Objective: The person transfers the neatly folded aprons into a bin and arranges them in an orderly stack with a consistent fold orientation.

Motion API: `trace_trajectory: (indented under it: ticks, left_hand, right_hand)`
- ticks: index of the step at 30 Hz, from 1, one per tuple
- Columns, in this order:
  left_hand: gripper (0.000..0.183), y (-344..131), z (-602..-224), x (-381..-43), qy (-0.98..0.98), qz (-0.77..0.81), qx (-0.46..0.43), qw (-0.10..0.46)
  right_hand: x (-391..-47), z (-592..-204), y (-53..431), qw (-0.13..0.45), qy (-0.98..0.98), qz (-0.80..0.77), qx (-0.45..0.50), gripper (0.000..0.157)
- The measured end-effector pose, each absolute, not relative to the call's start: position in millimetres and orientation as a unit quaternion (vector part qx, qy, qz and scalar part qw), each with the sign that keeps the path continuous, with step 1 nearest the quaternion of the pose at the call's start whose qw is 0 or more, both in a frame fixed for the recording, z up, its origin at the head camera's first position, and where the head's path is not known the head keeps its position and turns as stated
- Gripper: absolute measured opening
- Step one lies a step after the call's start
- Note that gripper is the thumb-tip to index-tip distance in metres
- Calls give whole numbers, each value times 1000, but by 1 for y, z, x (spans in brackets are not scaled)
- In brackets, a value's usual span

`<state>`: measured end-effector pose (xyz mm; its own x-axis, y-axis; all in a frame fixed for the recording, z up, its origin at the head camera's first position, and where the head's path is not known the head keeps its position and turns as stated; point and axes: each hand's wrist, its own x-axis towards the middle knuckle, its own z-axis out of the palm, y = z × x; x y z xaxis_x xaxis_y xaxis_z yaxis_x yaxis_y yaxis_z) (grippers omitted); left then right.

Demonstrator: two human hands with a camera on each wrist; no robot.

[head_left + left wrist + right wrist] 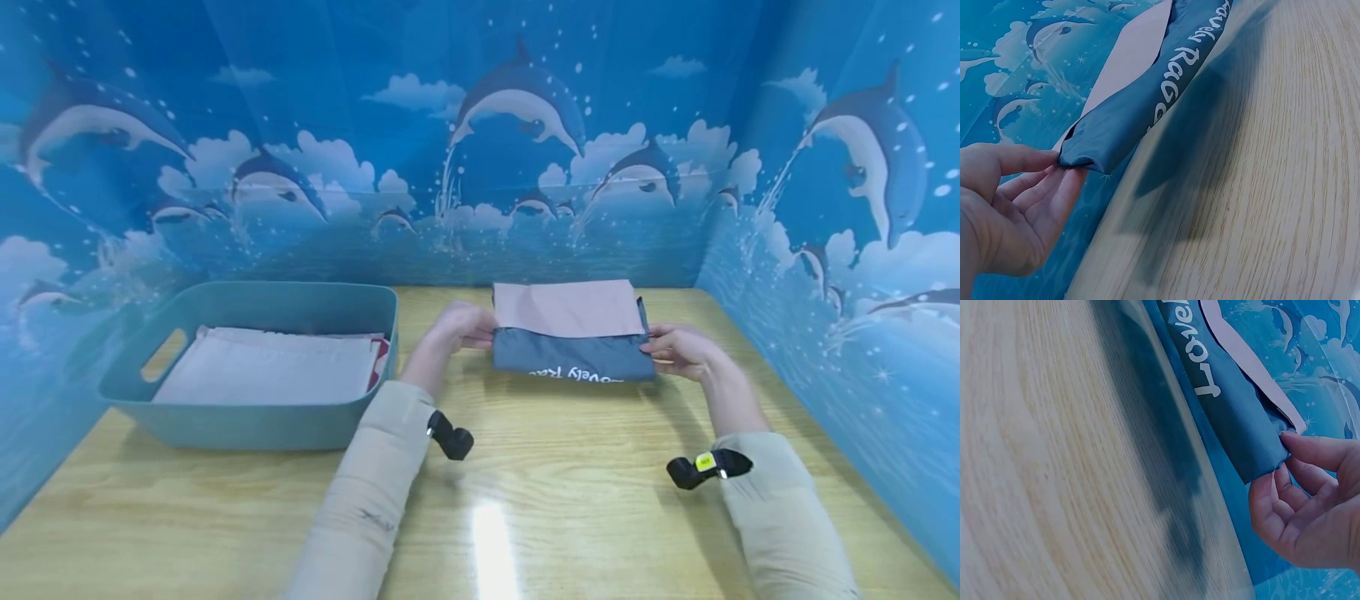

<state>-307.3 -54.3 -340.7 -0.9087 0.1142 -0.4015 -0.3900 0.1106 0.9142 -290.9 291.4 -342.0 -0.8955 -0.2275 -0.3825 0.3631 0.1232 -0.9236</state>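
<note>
Both hands hold a folded cloth (570,354), dark blue-grey with a pale pink panel and white lettering along its front. My left hand (467,323) pinches its left end between thumb and fingers; the left wrist view shows that folded corner (1094,147) at the fingertips. At the opposite end my right hand (681,350) pinches the other corner (1263,456), thumb on top and fingers beneath. The cloth is raised over the wooden table (570,467), and its shadow falls on the wood in both wrist views.
On the left stands a blue-green plastic basket (255,425) with handle holes, holding folded whitish cloth (262,367) with a red-patterned edge. Dolphin-printed sheeting (375,125) walls the table at the back and both sides.
</note>
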Motion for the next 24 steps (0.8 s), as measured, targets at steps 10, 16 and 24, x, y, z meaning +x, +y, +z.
trace_trajectory:
  ticks: [10,16,24]
  left_hand:
    - [30,-60,-339,-304,728,652,-99,186]
    - [29,-60,-337,-304,718,663,-108,179]
    - [28,-60,-324,-303,713,671,-120,165]
  right_hand:
    - [-289,-343,288,218,710,-670,13,26]
    - [-287,-340,289,216,694,-687,-4,20]
    - [-287,-325,288,226,681,-696,2,18]
